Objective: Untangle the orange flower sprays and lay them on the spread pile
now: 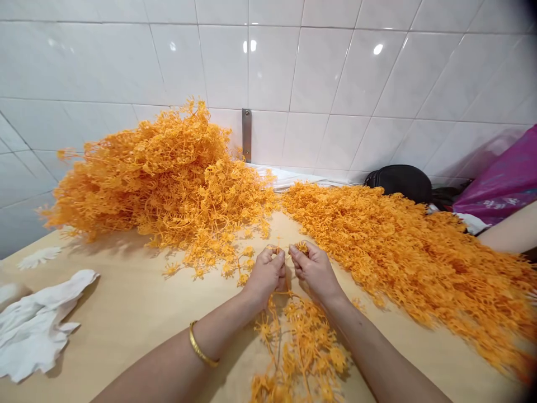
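Note:
Near the middle of the table, my left hand (pixel 268 272) pinches a thin orange stem. Just to its right, my right hand (pixel 312 270) has its fingers closed on a small orange plastic flower piece. The two hands are close together but apart. Below and between my forearms lies an orange flower spray (pixel 308 341), its stems running up toward my left hand. A tall heap of orange sprays (pixel 168 173) stands at the left. A long, flatter pile of orange sprays (pixel 403 246) stretches along the right.
Crumpled white cloth (pixel 42 324) and a white flower-shaped piece (pixel 39 257) lie at the left. Against the tiled wall are a metal bracket (pixel 246 134), a black case (pixel 398 182) and a purple bag (pixel 499 179). Part of a person's arm (pixel 512 230) shows at the right edge.

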{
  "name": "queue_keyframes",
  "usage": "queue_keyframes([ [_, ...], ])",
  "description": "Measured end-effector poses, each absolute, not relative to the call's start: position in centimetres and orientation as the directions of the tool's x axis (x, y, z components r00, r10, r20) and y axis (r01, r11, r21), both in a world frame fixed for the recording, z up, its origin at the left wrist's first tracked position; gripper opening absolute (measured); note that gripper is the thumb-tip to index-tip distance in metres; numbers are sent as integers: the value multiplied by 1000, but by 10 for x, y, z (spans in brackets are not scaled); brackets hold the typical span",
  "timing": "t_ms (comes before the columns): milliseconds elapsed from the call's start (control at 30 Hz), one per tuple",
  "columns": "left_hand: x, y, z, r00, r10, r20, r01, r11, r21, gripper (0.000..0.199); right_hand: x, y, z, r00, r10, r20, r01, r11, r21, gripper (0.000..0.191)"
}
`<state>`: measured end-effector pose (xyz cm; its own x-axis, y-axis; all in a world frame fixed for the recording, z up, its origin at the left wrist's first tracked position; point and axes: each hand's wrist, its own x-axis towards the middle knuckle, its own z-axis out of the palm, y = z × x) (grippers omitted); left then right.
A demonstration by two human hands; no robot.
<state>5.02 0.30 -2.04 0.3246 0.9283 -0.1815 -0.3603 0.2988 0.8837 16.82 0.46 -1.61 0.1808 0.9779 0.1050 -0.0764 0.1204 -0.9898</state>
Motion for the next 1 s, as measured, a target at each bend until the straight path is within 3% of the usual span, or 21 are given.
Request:
queue_keyframes([
  [133, 45, 7, -21, 342, 919, -197, -431, 340, 836, 25, 208, 18, -4, 588, 803, 96, -147, 223, -964, 28],
  [233, 41, 14, -24, 403, 898, -174, -514, 379, 769, 20, 221, 20, -8, 548, 808, 216, 156, 154, -976, 21],
  [333, 36, 20, -25, 423, 886, -188, -536, 412, 737, 17, 211, 14, -12, 417, 768, 487, 598, 171, -783, 24],
  [400, 33, 23, -24, 407, 895, -182, -553, 400, 731, 16, 200, 7, -9, 321, 738, 593, 710, 227, -667, 18],
  [533, 29, 26, -25, 390, 908, -151, -579, 369, 727, 17, 178, -8, 1, 174, 818, 548, 645, 326, -691, 20],
  [667, 29, 26, -27, 434, 893, -119, -556, 370, 744, 20, 159, -14, -2, -89, 943, 321, 452, 326, -830, 17],
  [767, 30, 25, -26, 423, 896, -132, -562, 374, 738, 20, 149, -12, -13, -241, 949, 204, 374, 284, -883, 13],
  [900, 32, 22, -23, 440, 883, -162, -534, 403, 744, 33, 150, -9, -22, -145, 964, 222, 375, 261, -890, 12],
  [1000, 34, 18, -24, 426, 902, -70, -476, 289, 830, 29, 156, -8, -23, -50, 958, 282, 437, 275, -856, 7],
])
